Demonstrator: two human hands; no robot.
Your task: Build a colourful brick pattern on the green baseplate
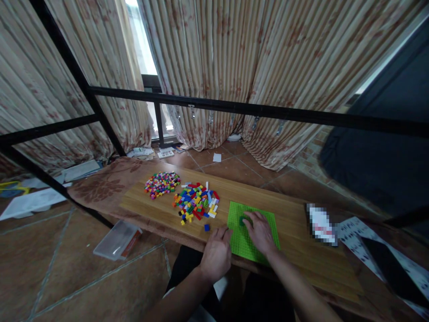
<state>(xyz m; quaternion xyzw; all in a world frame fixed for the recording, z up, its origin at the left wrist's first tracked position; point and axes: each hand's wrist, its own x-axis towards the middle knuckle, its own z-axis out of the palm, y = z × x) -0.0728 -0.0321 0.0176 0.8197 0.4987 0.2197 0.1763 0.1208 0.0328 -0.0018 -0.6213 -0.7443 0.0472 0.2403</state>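
A bright green studded baseplate (pixel 264 214) lies on the wooden board (pixel 295 223) in front of me. My right hand (pixel 261 231) rests on the plate, fingers bent over a small dark green piece (pixel 241 220). My left hand (pixel 216 252) sits at the plate's left edge, fingers curled against the board and plate edge; nothing shows in it. To the left lies a pile of mixed coloured bricks (pixel 197 202), and beyond it a heap of tiny multicoloured pieces (pixel 161 184). One blue brick (pixel 207 227) lies alone near my left hand.
The board rests on a brown patterned cover (pixel 100 188). A clear plastic box (pixel 117 239) lies on the tiled floor at left. Black metal bars (pixel 234 107) cross in front of curtains. Papers (pixel 30 201) are scattered on the floor; a printed sheet (pixel 355 232) lies right.
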